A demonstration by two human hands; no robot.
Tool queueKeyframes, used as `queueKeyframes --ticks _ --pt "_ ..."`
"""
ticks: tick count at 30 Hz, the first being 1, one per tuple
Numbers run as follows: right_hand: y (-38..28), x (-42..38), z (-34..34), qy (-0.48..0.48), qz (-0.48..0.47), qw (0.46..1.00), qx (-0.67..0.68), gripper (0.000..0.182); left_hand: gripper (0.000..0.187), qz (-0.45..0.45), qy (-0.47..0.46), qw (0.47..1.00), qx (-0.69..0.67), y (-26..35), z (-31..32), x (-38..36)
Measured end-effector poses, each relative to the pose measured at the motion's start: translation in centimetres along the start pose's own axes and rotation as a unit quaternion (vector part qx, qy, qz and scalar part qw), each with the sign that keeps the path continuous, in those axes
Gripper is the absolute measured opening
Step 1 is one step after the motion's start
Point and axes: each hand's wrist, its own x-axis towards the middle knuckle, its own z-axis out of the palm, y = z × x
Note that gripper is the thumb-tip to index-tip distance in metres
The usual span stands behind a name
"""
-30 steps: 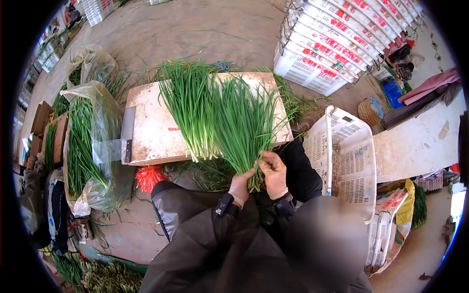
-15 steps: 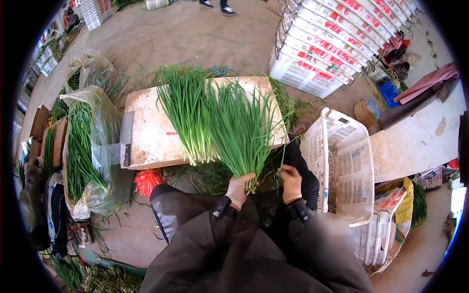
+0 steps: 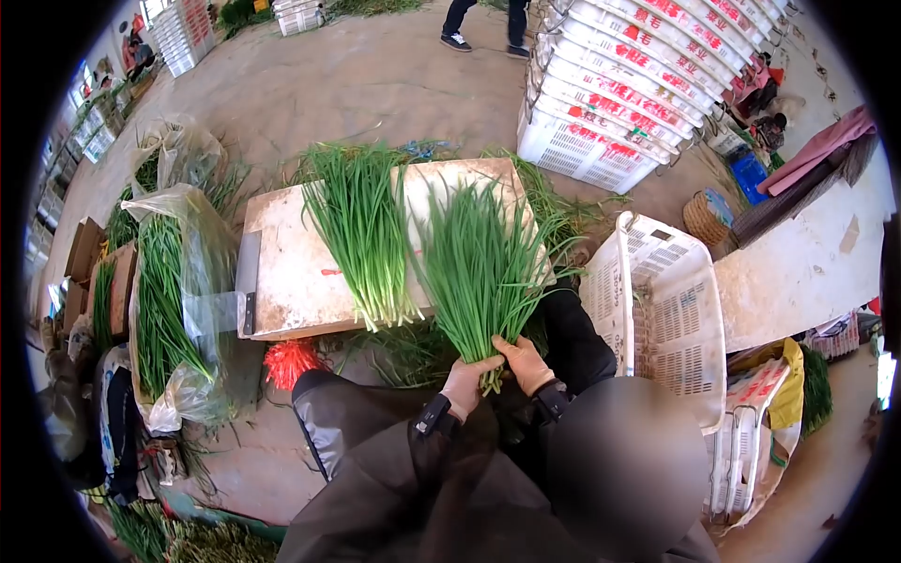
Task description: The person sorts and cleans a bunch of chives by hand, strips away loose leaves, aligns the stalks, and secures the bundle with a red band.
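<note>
My left hand (image 3: 466,384) is wrapped round the lower stalks of a bunch of long green leaves (image 3: 481,272). My right hand (image 3: 526,364) touches the same bunch from the right, its fingers closed on the stalks just above the cut ends. The leaves fan out away from me over the near right part of a pale board (image 3: 291,263). A second green bunch (image 3: 361,235) lies on the board to the left, its pale stalk ends toward me. At the board's left edge lies a wide-bladed knife (image 3: 249,272).
Left of the board stands a plastic bag (image 3: 202,253) of greens. A white crate (image 3: 671,310) is close on my right, with stacked crates (image 3: 619,103) beyond. Red strips (image 3: 291,363) hang near my left knee. A person's legs (image 3: 483,21) are at the top.
My right hand has moved left from beside the bunch onto its stalks. The single stalk it held apart now cannot be told from the bunch. The person's legs have moved right.
</note>
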Motion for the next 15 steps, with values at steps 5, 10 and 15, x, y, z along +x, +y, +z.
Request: queueKeyframes --ticks 5,10,15 --pt "1.8 1.2 -1.1 -0.051 -0.097 0.994 -0.009 0.031 0.039 -0.035 -0.044 0.998 0.007 -0.7 -1.8 1.1" --pt "0.8 1.7 -0.9 -0.092 -0.134 0.986 -0.021 0.028 0.038 0.012 -0.030 0.999 0.023 -1.0 -2.0 1.9" --pt "1.2 4.3 -1.5 -0.077 -0.062 0.993 -0.069 0.030 0.034 0.025 0.078 0.996 0.020 -1.7 -2.0 2.7"
